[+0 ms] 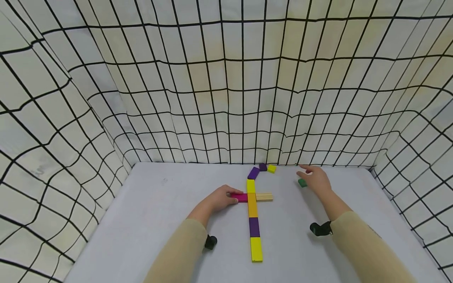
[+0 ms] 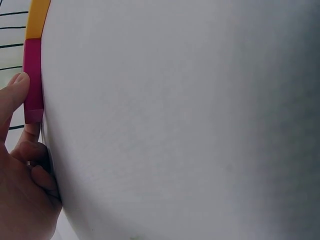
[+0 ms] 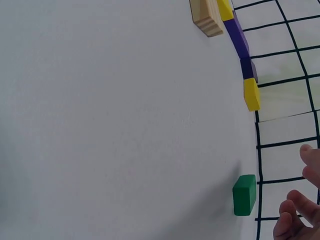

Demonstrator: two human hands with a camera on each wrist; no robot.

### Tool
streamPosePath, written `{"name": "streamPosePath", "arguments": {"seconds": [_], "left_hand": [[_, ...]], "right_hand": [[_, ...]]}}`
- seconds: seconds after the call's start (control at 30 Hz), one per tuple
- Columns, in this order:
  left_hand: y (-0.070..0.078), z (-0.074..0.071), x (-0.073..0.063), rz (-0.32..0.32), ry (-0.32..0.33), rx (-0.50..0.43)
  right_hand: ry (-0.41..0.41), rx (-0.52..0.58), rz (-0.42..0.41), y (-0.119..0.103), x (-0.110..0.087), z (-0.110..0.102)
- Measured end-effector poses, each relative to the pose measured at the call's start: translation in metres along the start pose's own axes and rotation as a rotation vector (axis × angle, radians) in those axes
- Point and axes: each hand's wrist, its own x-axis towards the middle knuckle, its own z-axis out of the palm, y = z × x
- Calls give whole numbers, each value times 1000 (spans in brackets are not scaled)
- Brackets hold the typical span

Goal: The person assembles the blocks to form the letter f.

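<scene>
My left hand (image 1: 220, 198) pinches a magenta block (image 1: 240, 197) between thumb and fingers; the block lies flat, its right end against an orange block (image 1: 252, 205). In the left wrist view the thumb rests along the magenta block (image 2: 33, 80). Over on the right, my right hand (image 1: 317, 181) hovers with fingers spread by a small green block (image 1: 302, 182). The right wrist view shows a gap between the green block (image 3: 244, 195) and the fingertips (image 3: 285, 222). A natural wood block with grooves (image 1: 264, 197) lies right of the orange one.
A column runs toward me: a yellow block (image 1: 251, 186), the orange one, a purple block (image 1: 254, 227) and another yellow block (image 1: 256, 249). Beyond its far end, purple blocks (image 1: 253, 173) and a small yellow block (image 1: 271, 168) curve right. Black netting (image 1: 242, 118) borders the white table (image 1: 159, 228).
</scene>
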Motion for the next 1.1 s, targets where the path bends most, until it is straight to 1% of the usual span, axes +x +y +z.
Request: {"name": "streamPosePath", "arguments": {"seconds": [0.13,0.3,0.43,0.57,0.8,1.1], "left_hand": [[-1,0,0,3,2,-1],[1,0,0,-3,0,-1],[1,0,0,-1,2,-2],[1,0,0,3,1,-1],[-3,2,1,3,5,-6],[-1,2,0,-3,9,-22]], "right_hand": [[-7,-16,6,8,-6,-7],[-28,-26,-1,16,-9,-10],[-95,-63,11,22,-11,-8],[-150,-61,47,29,-13,-3],[-118,-16,70,38,-13,11],[-75,13,107,36,-17,15]]}}
